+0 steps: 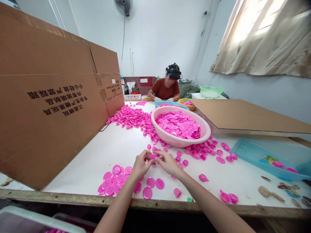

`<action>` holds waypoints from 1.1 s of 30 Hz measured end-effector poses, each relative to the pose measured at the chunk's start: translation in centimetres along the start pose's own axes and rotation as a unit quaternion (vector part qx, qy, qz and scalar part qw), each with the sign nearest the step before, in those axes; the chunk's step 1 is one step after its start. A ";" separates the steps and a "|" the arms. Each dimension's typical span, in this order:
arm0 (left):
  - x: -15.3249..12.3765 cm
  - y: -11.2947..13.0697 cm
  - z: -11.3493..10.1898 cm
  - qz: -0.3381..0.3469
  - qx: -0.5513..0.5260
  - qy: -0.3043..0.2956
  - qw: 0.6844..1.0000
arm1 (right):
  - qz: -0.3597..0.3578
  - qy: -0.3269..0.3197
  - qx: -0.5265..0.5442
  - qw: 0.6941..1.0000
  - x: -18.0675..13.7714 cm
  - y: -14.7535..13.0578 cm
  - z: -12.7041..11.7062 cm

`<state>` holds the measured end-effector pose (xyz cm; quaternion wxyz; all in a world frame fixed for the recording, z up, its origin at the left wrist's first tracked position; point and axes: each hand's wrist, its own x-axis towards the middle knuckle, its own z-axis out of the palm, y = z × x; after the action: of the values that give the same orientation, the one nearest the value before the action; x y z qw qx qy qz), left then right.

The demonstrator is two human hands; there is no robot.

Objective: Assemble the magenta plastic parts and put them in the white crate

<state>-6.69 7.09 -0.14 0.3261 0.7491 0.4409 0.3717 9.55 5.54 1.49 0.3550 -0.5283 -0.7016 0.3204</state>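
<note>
Between left hand (141,163) and right hand (168,161) sits a rounded plastic piece (153,156).

Daylight glows through a beige curtain (263,48) on the right-hand wall (252,90); a fan (123,5) hangs high on the white back wall (155,42) beyond a white-topped table (82,165).

2 bare hands (141,162) hold a pink piece (153,156).

The held pink piece (153,156) is partly hidden.
</note>
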 end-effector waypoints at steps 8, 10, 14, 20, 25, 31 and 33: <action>0.1 -2.2 2.6 0.003 0.102 -0.081 0.991 | 0.110 0.062 0.059 0.990 -0.1 3.6 -1.2; -0.2 -2.1 2.8 -0.022 0.051 -0.115 0.992 | 0.145 0.006 0.085 0.986 -0.9 3.9 -1.1; -0.8 -1.4 2.8 -0.042 -0.026 -0.125 0.991 | 0.193 -0.064 0.114 0.972 -1.5 4.4 0.4; -0.6 -1.2 2.6 -0.059 -0.059 -0.132 0.988 | 0.251 -0.163 0.062 0.952 0.9 4.3 1.2; -0.6 -1.7 2.9 -0.058 -0.057 -0.123 0.989 | 0.308 -0.234 0.053 0.921 2.2 3.6 0.7; -0.6 -1.5 2.2 -0.065 -0.077 -0.160 0.982 | 0.320 -0.234 0.068 0.915 2.0 3.3 0.7; 0.0 -1.3 2.2 -0.087 -0.081 -0.174 0.978 | 0.320 -0.238 0.079 0.914 1.9 3.2 0.7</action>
<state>-5.36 7.24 -2.32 0.4883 0.7324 0.4092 0.2402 10.21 8.10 -1.21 0.0964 -0.6025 -0.5314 0.5876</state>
